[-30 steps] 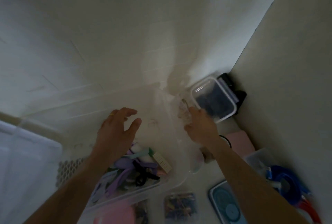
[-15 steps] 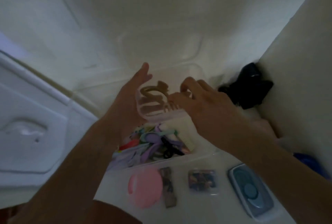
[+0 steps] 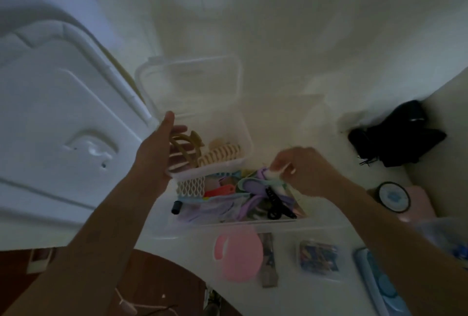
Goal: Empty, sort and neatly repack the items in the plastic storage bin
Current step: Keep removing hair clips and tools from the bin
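Sorting looks to be in hand. The left hand (image 3: pixel 162 153) grips the near left end of a small clear box (image 3: pixel 210 153), held just above the far edge of the storage bin (image 3: pixel 253 224). The right hand (image 3: pixel 306 171) pinches a pale hair piece (image 3: pixel 272 175) over the bin's heap. The box lies to its left, long axis crosswise, lid up. Two claw clips sit inside: one brown (image 3: pixel 186 147), one cream (image 3: pixel 220 154)
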